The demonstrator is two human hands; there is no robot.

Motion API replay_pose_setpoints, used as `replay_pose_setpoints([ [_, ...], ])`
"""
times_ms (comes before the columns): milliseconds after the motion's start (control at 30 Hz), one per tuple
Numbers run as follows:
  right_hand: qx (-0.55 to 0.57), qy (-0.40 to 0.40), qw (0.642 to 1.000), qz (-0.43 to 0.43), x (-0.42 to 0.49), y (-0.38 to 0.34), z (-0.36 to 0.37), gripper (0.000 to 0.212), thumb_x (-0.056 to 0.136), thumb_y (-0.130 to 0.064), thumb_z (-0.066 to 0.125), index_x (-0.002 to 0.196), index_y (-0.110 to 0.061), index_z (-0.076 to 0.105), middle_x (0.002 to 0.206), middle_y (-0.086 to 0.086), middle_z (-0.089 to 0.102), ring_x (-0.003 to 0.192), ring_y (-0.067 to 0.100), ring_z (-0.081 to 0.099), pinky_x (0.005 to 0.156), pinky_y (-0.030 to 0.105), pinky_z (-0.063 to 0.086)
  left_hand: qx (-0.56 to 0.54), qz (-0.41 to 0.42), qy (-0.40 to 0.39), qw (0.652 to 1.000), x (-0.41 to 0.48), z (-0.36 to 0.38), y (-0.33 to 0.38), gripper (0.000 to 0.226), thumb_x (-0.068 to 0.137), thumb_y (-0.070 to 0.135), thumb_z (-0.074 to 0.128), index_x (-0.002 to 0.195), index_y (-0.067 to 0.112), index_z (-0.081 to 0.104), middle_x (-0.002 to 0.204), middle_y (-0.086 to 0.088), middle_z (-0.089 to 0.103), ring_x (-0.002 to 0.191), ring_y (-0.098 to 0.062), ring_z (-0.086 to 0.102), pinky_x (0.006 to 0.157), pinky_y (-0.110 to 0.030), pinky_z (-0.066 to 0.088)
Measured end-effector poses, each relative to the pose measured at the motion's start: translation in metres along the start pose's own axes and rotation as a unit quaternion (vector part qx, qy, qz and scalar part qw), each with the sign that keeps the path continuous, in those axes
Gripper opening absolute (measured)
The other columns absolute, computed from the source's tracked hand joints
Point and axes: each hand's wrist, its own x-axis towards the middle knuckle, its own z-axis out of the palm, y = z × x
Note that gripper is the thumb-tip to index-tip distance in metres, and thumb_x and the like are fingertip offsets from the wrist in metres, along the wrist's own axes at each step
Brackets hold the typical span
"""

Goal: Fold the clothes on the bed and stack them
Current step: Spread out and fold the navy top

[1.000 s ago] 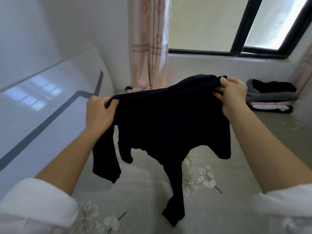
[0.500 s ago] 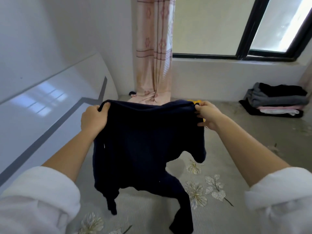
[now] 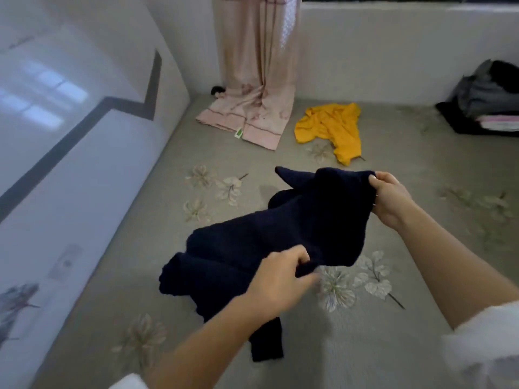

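Note:
A dark navy long-sleeved top (image 3: 261, 242) lies partly on the grey flowered bed (image 3: 393, 346), bunched and slanting from lower left to upper right. My left hand (image 3: 280, 279) pinches its near edge at the middle. My right hand (image 3: 389, 199) grips its far right corner, lifted slightly above the bed. One sleeve trails toward me. A crumpled yellow garment (image 3: 331, 130) lies loose farther back. A stack of folded clothes (image 3: 488, 102), grey, black and pink, sits at the far right edge.
A glossy white headboard (image 3: 70, 164) with a dark stripe runs along the left side. A pink curtain (image 3: 255, 80) hangs down onto the bed at the back, below a white window ledge (image 3: 393, 51). A small dark item (image 3: 216, 90) lies by the curtain.
I have lowered the navy top from hanging in the air down onto the bed. My left hand moved right toward the middle. The view tilted down, revealing the yellow garment.

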Motion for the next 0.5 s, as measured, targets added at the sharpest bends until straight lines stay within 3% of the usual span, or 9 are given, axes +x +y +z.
replay_pose_setpoints([
  [33,-0.01,0.017,1.0,0.008,0.01,0.02,-0.014,0.011,0.101,-0.021,0.044,0.106,-0.022,0.054,0.091,0.001,0.056,0.071,0.013,0.052,0.059,0.029,0.041,-0.029,-0.02,-0.053,0.998,0.001,0.04,-0.011,0.009,0.089,0.034,0.061,0.089,0.027,0.056,0.086,0.006,0.063,0.07,-0.008,0.059,0.063,-0.028,0.048],
  [133,-0.083,0.038,0.994,0.058,0.028,0.087,-0.06,0.034,0.101,-0.024,0.043,0.135,-0.02,0.044,0.111,0.001,0.055,0.1,0.018,0.054,0.081,0.037,0.044,-0.068,-0.025,-0.251,0.965,0.002,0.153,-0.038,0.026,0.091,0.02,0.057,0.115,0.012,0.058,0.111,-0.011,0.062,0.097,-0.025,0.06,0.081,-0.033,0.049],
  [200,-0.186,0.03,0.975,0.116,0.025,0.136,-0.086,0.035,0.101,-0.023,0.044,0.134,-0.012,0.045,0.122,0.009,0.054,0.116,0.027,0.052,0.094,0.046,0.042,-0.052,-0.038,-0.32,0.945,0.0,0.206,-0.056,0.037,0.09,0.019,0.057,0.126,0.009,0.052,0.122,-0.015,0.055,0.111,-0.028,0.053,0.095,-0.038,0.047],
  [233,-0.23,0.02,0.963,0.138,0.019,0.161,-0.096,0.03,0.1,-0.019,0.046,0.127,-0.007,0.05,0.123,0.017,0.056,0.117,0.033,0.052,0.097,0.049,0.042,-0.055,-0.055,-0.308,0.948,-0.002,0.224,-0.067,0.039,0.091,0.019,0.056,0.129,0.011,0.052,0.127,-0.013,0.053,0.116,-0.026,0.049,0.101,-0.036,0.043],
  [300,-0.307,-0.007,0.939,0.152,0.003,0.209,-0.106,0.027,0.095,-0.011,0.052,0.117,0.004,0.057,0.115,0.025,0.06,0.108,0.038,0.057,0.096,0.051,0.043,-0.063,-0.111,-0.199,0.972,-0.005,0.241,-0.094,0.04,0.093,0.019,0.052,0.133,0.016,0.051,0.138,-0.006,0.047,0.126,-0.018,0.04,0.106,-0.022,0.03],
  [367,-0.375,-0.059,0.913,0.148,-0.015,0.25,-0.107,0.026,0.091,-0.011,0.058,0.116,-0.003,0.061,0.11,0.015,0.063,0.099,0.027,0.058,0.09,0.04,0.047,-0.007,-0.161,-0.057,0.985,-0.005,0.236,-0.129,0.046,0.093,0.018,0.051,0.138,0.021,0.044,0.147,-0.001,0.037,0.134,-0.014,0.026,0.107,-0.018,0.021],
  [433,-0.438,-0.126,0.882,0.121,-0.033,0.285,-0.099,0.029,0.089,-0.018,0.063,0.117,-0.011,0.06,0.108,0.004,0.062,0.099,0.018,0.057,0.083,0.027,0.043,0.083,-0.197,0.015,0.977,-0.003,0.221,-0.168,0.06,0.089,0.015,0.052,0.145,0.022,0.032,0.154,-0.002,0.025,0.139,-0.018,0.015,0.112,-0.026,0.019],
  [500,-0.469,-0.195,0.86,0.057,-0.052,0.315,-0.081,0.042,0.083,-0.034,0.069,0.12,-0.017,0.057,0.113,-0.002,0.057,0.104,0.013,0.052,0.084,0.022,0.039,0.178,-0.224,0.005,0.958,-0.006,0.207,-0.201,0.078,0.086,0.014,0.054,0.151,0.026,0.014,0.159,-0.002,0.007,0.143,-0.023,0.004,0.115,-0.04,0.017],
])
